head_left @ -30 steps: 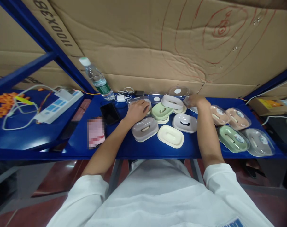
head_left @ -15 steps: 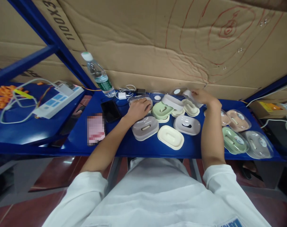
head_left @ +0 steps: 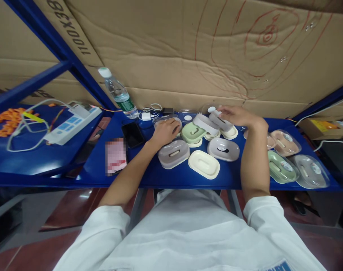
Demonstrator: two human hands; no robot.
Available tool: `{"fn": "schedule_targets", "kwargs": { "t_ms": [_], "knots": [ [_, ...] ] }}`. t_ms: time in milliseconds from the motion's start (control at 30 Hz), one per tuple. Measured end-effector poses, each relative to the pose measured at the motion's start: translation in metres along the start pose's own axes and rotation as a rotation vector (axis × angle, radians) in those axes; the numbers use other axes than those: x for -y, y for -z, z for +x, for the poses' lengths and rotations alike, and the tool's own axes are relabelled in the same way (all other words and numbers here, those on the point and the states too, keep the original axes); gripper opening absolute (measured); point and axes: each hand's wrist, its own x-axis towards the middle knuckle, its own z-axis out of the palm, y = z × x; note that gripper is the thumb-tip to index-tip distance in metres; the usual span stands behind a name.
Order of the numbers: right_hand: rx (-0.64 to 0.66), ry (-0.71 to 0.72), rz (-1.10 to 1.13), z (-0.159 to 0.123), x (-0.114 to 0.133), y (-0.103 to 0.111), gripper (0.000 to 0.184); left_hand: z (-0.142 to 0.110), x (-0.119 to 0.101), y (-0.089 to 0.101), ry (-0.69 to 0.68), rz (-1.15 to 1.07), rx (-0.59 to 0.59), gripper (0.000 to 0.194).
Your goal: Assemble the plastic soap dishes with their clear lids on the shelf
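Observation:
My left hand (head_left: 166,131) lies palm down with fingers loosely spread over a grey piece under a clear plastic cover (head_left: 158,122). At the back, my right hand (head_left: 234,115) has its fingers closed at the upper edge of a grey oval dish (head_left: 221,122), tilted above a cream oval base (head_left: 230,133). Between my hands are a green dish (head_left: 193,131) and another grey dish (head_left: 205,123), both resting on cream bases. Nearer me lie two slotted grey dishes, one left (head_left: 173,153) and one right (head_left: 229,149), and a cream tray (head_left: 204,164).
Clear-covered dishes in green (head_left: 280,169), grey (head_left: 310,173) and pink (head_left: 286,142) stand at the right. A phone (head_left: 132,134), a water bottle (head_left: 120,96) and a white charger (head_left: 146,116) are on the left. Cardboard (head_left: 160,56) walls the back of the blue table (head_left: 230,178).
My right hand has moved left, bringing the grey oval dish down over the cream base. My left hand stays in place. The camera view has shifted slightly.

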Motion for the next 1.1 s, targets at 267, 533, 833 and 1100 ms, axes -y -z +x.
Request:
{"fn": "schedule_targets", "kwargs": {
  "t_ms": [267, 533, 833, 1100],
  "knots": [
    [0.090, 0.271, 0.042, -0.070, 0.087, 0.014, 0.051, -0.012, -0.020, 0.037, -0.088, -0.217, 0.015, 0.030],
    [0.040, 0.514, -0.069, -0.163, 0.105, -0.103, 0.050, -0.137, -0.084, 0.024, -0.028, 0.032, 0.029, 0.048],
    [-0.163, 0.310, -0.068, -0.178, 0.070, -0.182, 0.036, -0.156, -0.069, 0.033, 0.132, -0.096, -0.067, 0.034],
    [-0.324, 0.368, -0.113, -0.171, 0.082, -0.194, 0.062, -0.139, -0.077, 0.033, 0.136, -0.404, -0.082, 0.036]
  ]
}}
